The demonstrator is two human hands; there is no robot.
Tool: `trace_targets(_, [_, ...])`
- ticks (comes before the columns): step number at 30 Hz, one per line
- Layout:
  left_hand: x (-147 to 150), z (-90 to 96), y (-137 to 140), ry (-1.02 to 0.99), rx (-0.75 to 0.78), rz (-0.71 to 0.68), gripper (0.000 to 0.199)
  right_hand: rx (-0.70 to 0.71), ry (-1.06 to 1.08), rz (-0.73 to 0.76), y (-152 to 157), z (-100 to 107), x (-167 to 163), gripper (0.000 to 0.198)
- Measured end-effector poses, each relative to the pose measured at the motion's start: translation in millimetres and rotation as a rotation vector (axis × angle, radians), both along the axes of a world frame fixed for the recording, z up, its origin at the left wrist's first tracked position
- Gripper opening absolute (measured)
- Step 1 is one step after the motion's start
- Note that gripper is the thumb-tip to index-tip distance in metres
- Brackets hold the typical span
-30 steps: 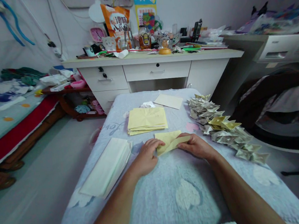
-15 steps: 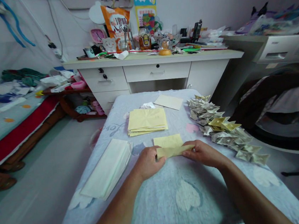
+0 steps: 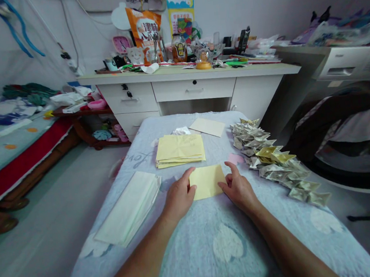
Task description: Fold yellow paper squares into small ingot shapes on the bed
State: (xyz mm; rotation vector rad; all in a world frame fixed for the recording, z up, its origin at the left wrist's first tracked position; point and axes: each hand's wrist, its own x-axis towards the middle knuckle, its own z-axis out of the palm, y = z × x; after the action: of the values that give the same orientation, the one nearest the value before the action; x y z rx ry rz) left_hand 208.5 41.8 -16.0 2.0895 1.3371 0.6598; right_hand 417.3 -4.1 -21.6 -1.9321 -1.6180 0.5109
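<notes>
A small yellow sheet of paper lies flat on the cloth-covered surface in front of me. My left hand grips its left edge, the thumb over the paper and the index finger by the far corner. At the right edge, the thumb of my right hand touches the paper, while its index finger is stretched out beyond it. Farther back is a stack of larger yellow paper. To the left lies a bundle of long whitish paper. Folded paper ingots, silvery and gold, form a row on the right.
Behind the stack are a pale card and a crumpled white tissue. A cluttered white desk stands beyond the covered surface. A washing machine is on the right, a bed on the left.
The near part of the yellow sheet, raised as a strip between both hands before, now lies flat. My right hand's fingers have loosened and its index finger has extended.
</notes>
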Motion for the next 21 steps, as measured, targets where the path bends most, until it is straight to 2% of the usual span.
trace_targets(3, [1, 0.4, -1, 0.090, 0.011, -0.045, 0.043, -0.011, -0.041, -0.014, -1, -1, -1, 0.063])
trace_targets(7, [4, 4.2, -6, 0.176, 0.040, -0.103, 0.041, -0.023, -0.063, 0.006, -3, 1, -2, 0.057])
trace_targets(13, [6, 4.1, -13, 0.276, 0.107, -0.121, 0.042, -0.016, -0.124, 0.019, -4, 3, -4, 0.052])
trace_targets(18, [5, -0.7, -14, 0.217, 0.119, -0.102, 0.044, 0.007, -0.069, 0.020, -4, 1, -2, 0.050])
trace_targets(21, [6, 2.4, -14, 0.096, 0.127, -0.051, 0.057, 0.066, 0.101, 0.040, -3, -1, 2, 0.054])
